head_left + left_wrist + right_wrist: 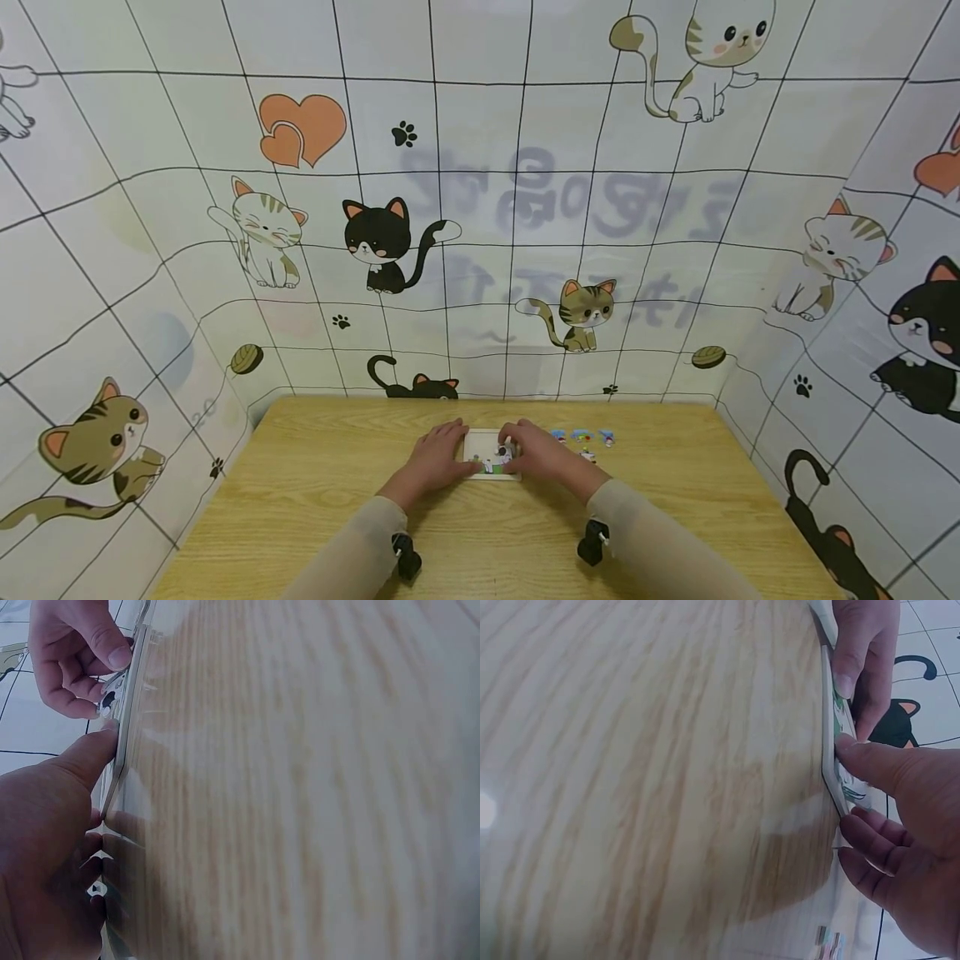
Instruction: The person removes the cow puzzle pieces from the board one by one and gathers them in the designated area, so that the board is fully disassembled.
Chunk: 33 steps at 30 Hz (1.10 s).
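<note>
A small white-framed picture puzzle board (480,442) lies flat on the table, with printed pieces along its near and right parts. My left hand (438,460) grips its left side, the thumb at the near edge and the fingers farther back. At the right side, my right hand (542,452) pinches a puzzle piece (503,450) with a dark spot, low over the board. In the left wrist view, the curled right fingers (71,686) and thumb stand around this piece. The right wrist view shows the board's frame (827,720) edge-on; its printed face is mostly hidden there.
Several loose colourful puzzle pieces (582,435) lie on the table right of the board, behind my right forearm. The wooden table (315,467) meets cat-patterned cloth walls (480,333) at its back and sides.
</note>
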Each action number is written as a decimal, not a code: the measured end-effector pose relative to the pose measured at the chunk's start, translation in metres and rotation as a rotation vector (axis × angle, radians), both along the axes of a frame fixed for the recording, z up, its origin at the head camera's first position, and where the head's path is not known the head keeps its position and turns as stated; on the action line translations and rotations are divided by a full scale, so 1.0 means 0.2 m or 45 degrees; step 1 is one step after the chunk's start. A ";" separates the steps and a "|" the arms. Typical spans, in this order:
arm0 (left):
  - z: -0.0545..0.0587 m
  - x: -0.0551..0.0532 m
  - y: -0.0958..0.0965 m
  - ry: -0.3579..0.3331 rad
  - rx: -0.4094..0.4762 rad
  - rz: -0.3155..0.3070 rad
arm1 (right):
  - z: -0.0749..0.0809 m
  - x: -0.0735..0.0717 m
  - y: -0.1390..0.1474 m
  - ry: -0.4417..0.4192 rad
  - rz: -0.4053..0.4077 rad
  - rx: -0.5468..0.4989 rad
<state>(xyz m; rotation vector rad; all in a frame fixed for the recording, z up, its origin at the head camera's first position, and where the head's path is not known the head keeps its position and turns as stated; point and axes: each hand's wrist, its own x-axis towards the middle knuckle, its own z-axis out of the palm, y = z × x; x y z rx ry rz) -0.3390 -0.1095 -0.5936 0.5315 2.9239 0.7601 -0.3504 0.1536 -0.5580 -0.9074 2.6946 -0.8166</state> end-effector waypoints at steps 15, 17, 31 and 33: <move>-0.01 -0.01 -0.01 0.013 0.001 -0.003 | -0.03 -0.04 0.04 0.125 0.122 -0.011; 0.00 -0.01 -0.01 0.008 0.003 -0.004 | -0.03 -0.05 0.05 0.133 0.152 -0.012; 0.00 0.00 0.00 0.002 0.008 -0.002 | -0.05 -0.06 0.05 0.093 0.110 0.006; 0.00 0.00 0.00 0.001 0.010 -0.004 | -0.05 -0.06 0.04 0.091 0.102 0.028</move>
